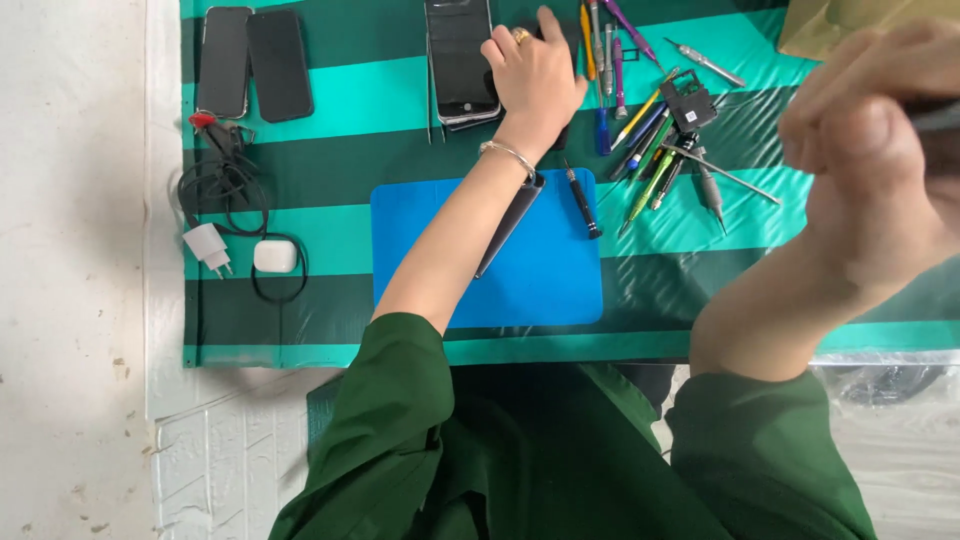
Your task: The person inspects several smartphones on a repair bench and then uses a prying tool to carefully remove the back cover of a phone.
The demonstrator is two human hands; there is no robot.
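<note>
- Smartphone [461, 60] lies face up at twelve o'clock on the striped green cloth [330, 100], its right edge under the left hand [533, 80].
- Left hand lies flat, fingers loosely spread, touching the phone and a dark object beneath the palm.
- Right hand [880, 170], blurred at three o'clock close to the camera, has its grip curled about something dark; what it is cannot be told.
- Blue mat [540, 270] sits at centre, a black screwdriver [581, 201] on it.
- Loose tools [650, 140] lie at one o'clock.
- Two dark phones [252, 62] rest at ten o'clock.
</note>
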